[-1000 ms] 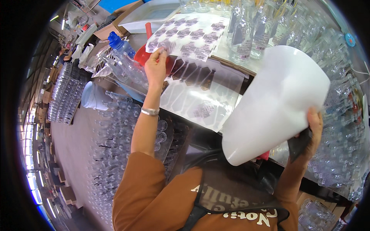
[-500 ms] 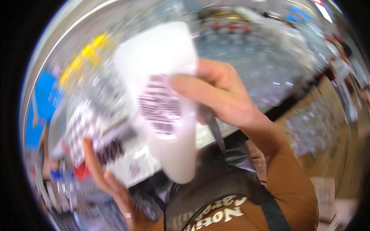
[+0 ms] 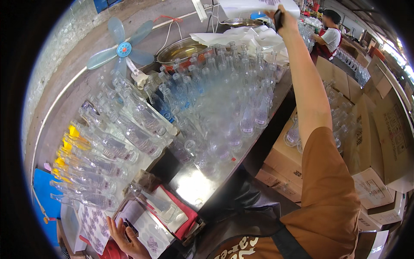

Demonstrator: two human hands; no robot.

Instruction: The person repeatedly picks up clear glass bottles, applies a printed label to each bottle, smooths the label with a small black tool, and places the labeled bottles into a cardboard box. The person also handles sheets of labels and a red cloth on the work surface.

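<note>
High up at the far side, my right hand [image 3: 282,18] is closed at the end of my stretched-out arm. It grips a curved white printed sheet [image 3: 254,9], partly cut off by the picture's top edge. A small dark piece [image 3: 278,19] shows at the same fingers; its kind is unclear. My left hand [image 3: 127,242] is low at the left, fingers apart and holding nothing. Beside it lie white sheets of purple printed labels [image 3: 95,224]. Just past it, a clear glass bottle [image 3: 161,205] lies on a pad with red cloth [image 3: 183,207].
Many clear glass bottles [image 3: 233,103] stand crowded across the metal table [image 3: 194,183]; others lean on a rack [image 3: 142,116] at the left. A blue fan [image 3: 123,49] and metal basin [image 3: 181,52] are behind. Cardboard boxes [image 3: 366,129] line the right; a person [image 3: 330,36] works beyond.
My right hand has moved up and away from my chest with the white printed sheet. The view has shifted, baring the bottles and table. My left hand sits lower in the picture, still open.
</note>
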